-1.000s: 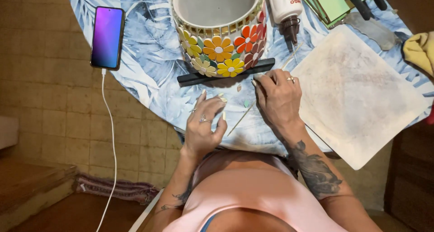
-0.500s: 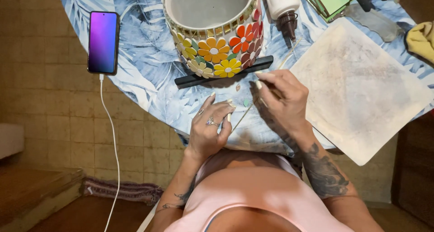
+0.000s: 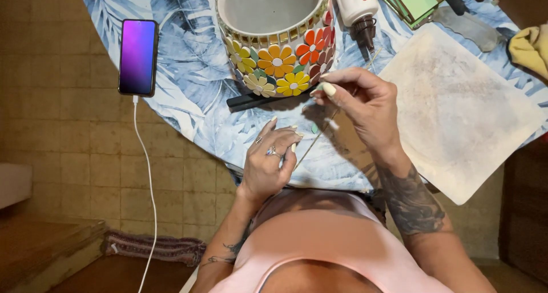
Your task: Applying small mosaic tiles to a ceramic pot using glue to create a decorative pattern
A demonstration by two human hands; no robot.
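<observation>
A round pot (image 3: 274, 19) with a mosaic of coloured flower tiles stands on the leaf-print tablecloth (image 3: 188, 70). My right hand (image 3: 365, 107) is raised beside the pot's lower right side, thumb and fingers pinched on a small pale tile piece (image 3: 317, 93) close to the flowers. My left hand (image 3: 271, 159) rests on the cloth near the table's front edge, fingers bent, holding nothing. A thin wooden stick (image 3: 314, 142) lies right beside its fingertips. Small loose tile bits (image 3: 315, 127) lie between the two hands.
A black flat bar (image 3: 245, 100) lies under the pot's front. A lit phone (image 3: 137, 56) with a white cable sits left. A glue bottle (image 3: 355, 7), a green pad (image 3: 414, 2), tools and a yellow cloth (image 3: 528, 47) lie at the back right. A stained white board (image 3: 462, 110) lies right.
My right hand has lifted off the cloth and moved up toward the pot with a small piece pinched in it. My left hand has stayed about where it was.
</observation>
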